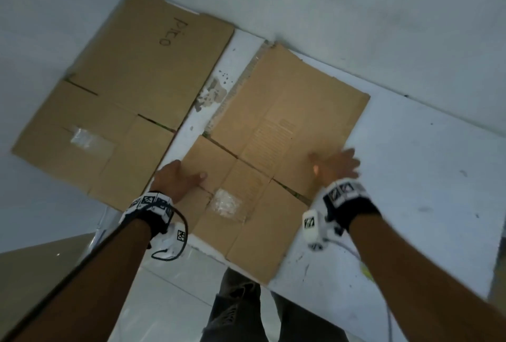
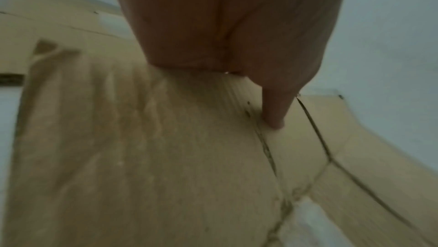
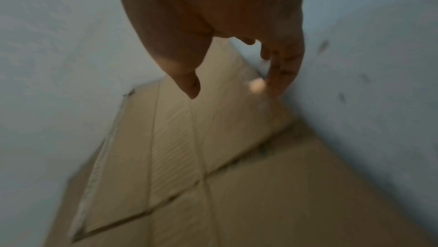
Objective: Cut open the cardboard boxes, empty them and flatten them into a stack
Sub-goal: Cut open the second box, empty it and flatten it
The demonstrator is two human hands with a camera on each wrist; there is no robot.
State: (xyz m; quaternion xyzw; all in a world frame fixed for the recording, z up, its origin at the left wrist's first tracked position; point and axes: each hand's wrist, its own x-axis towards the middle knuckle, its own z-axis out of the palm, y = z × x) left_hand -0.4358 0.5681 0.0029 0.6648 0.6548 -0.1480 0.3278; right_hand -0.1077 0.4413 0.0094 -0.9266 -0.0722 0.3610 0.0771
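Observation:
Two flattened cardboard boxes lie side by side on a white table [image 1: 416,166]. The left box [image 1: 123,81] has "Pico" written on it and nobody touches it. Both my hands are at the right box [image 1: 273,122], which hangs a little over the table's near edge. My left hand [image 1: 178,177] holds its left edge, with the thumb [image 2: 275,116] pressed on top and the fingers hidden beneath the board [image 2: 142,157]. At the box's right edge my right hand [image 1: 336,166] spreads relaxed fingers [image 3: 277,82] just over the board [image 3: 177,157], holding nothing.
A pale wall [image 1: 356,13] runs right behind both boxes. A chipped paint patch [image 1: 213,92] shows on the table strip between them. Clear tape [image 1: 226,202] sticks to the right box's near flaps. My legs [image 1: 235,300] stand on the tiled floor below the table edge.

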